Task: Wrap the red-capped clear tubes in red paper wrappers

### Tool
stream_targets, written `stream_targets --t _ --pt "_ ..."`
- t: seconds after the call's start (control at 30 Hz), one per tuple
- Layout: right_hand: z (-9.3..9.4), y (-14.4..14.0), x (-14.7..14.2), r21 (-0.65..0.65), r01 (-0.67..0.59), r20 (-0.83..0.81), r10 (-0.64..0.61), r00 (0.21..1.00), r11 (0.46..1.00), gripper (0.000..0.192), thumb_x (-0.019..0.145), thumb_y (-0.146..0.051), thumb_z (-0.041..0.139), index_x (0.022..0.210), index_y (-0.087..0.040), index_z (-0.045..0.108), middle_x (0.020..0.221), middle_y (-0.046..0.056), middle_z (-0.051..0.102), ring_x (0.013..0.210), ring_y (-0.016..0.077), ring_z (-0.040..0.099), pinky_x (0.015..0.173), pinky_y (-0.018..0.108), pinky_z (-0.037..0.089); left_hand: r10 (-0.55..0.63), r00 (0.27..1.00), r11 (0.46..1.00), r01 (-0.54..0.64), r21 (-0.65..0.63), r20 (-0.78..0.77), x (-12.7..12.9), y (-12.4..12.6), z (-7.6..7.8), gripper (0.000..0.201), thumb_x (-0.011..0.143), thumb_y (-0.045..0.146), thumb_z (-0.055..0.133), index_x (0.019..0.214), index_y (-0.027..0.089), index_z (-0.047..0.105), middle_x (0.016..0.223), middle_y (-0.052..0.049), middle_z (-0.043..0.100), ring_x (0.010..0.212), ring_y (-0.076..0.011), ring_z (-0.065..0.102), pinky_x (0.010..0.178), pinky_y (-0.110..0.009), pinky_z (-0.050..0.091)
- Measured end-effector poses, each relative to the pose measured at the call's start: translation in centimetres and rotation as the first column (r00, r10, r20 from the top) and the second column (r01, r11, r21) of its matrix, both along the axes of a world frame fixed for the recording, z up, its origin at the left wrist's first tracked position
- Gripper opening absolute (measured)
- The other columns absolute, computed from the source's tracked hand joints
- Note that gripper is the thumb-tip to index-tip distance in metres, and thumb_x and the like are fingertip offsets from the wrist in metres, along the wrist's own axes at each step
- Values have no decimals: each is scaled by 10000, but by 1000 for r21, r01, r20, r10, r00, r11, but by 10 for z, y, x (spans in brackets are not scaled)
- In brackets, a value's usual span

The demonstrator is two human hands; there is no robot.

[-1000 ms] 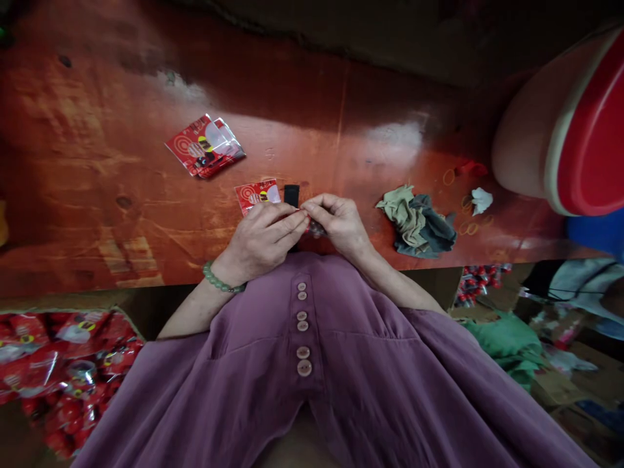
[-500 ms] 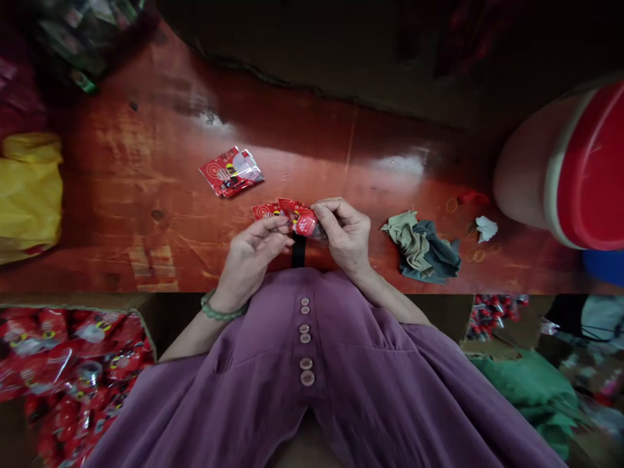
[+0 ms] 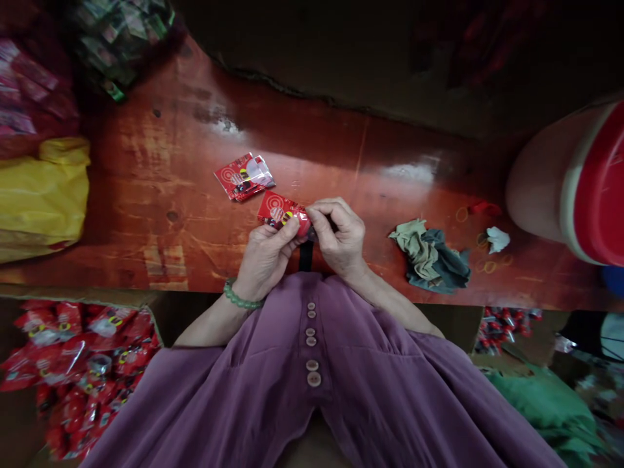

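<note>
A box (image 3: 73, 370) full of red packets sits low on the left. One done packet (image 3: 244, 177) lies on the tabletop (image 3: 146, 195). The left hand (image 3: 266, 257) and right hand (image 3: 338, 237) both pinch a red packet (image 3: 283, 211), fingers closed on it. It looks half done.

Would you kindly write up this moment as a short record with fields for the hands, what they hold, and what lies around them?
left hand: grips the red packet from below, green bead bracelet on the wrist
right hand: pinches the same packet at its right end
surface: red wooden table
on the table: second red packet, crumpled cloth, black strip
lower left: box of red packets
</note>
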State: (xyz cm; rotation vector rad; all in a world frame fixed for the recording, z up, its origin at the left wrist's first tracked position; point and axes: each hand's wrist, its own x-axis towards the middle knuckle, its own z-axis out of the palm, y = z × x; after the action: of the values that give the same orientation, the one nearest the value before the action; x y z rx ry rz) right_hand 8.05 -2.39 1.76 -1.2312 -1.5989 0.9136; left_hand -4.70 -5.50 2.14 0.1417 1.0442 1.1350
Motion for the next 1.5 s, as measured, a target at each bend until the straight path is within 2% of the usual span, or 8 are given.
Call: stream_targets --t 0.13,0.27,0.57,0.9,1.2,1.33,1.43,1.5 --pt "-13 3 -8 161 80 12 -83 996 984 137 956 -200 569 847 -201 652 818 5 667 780 127 631 713 291 529 84 996 995 -84 -52 -3 10 6 -2 325 579 379 937 714 149 750 732 1 720 656 -70 635 664 -197 538" --pt "-19 2 -15 121 124 -2 -125 992 985 160 982 -225 530 857 -201 626 825 7 640 797 124 624 733 289 533 126 992 992 -126 -18 -28 11 11 -7 335 557 372 946 713 150 749 724 7 720 639 -75 638 674 -216 537" --pt "-3 8 10 -177 -250 18 257 966 952 298 939 -289 631 1229 -227 598 1163 68 647 1073 182 626 963 376 537 119 990 990 -111 86 -82 -4 22 -9 330 615 421 910 718 162 734 732 0 711 640 -97 632 645 -228 526" --pt "-21 3 2 188 -237 259 184 948 953 411 985 -255 557 1391 -221 500 1163 118 660 1062 228 637 886 416 590 205 972 978 -199 61 -115 0 25 -12 346 512 394 956 682 169 755 710 8 728 647 -82 641 692 -200 541" --pt "-17 2 -2 181 -176 198 139 970 968 371 983 -261 563 1351 -216 534 1131 108 658 1037 211 642 866 380 594 147 980 987 -136 83 -137 -3 26 -16 327 552 415 938 692 176 763 718 9 722 652 -83 630 689 -194 536" --pt "-12 2 -4 -28 -102 32 103 994 994 294 991 -298 544 1274 -229 582 1127 86 651 1036 197 646 897 390 584 60 987 987 -36 155 -150 -10 26 -20 294 639 442 895 705 182 772 710 -1 722 653 -87 624 658 -191 524" --pt "-11 3 -6 -233 -115 -120 89 989 966 271 976 -319 560 1231 -234 597 1127 69 647 1041 187 643 925 395 571 41 987 985 -13 174 -158 -13 27 -19 295 665 449 880 697 179 766 721 -9 727 630 -95 622 640 -211 528" --pt "-12 3 -7 -263 -123 -132 91 987 957 281 975 -328 558 1238 -238 594 1123 67 648 1031 187 644 919 395 572 54 985 985 -26 169 -166 -12 28 -18 322 646 464 886 664 172 749 687 -9 716 595 -102 617 625 -229 533"
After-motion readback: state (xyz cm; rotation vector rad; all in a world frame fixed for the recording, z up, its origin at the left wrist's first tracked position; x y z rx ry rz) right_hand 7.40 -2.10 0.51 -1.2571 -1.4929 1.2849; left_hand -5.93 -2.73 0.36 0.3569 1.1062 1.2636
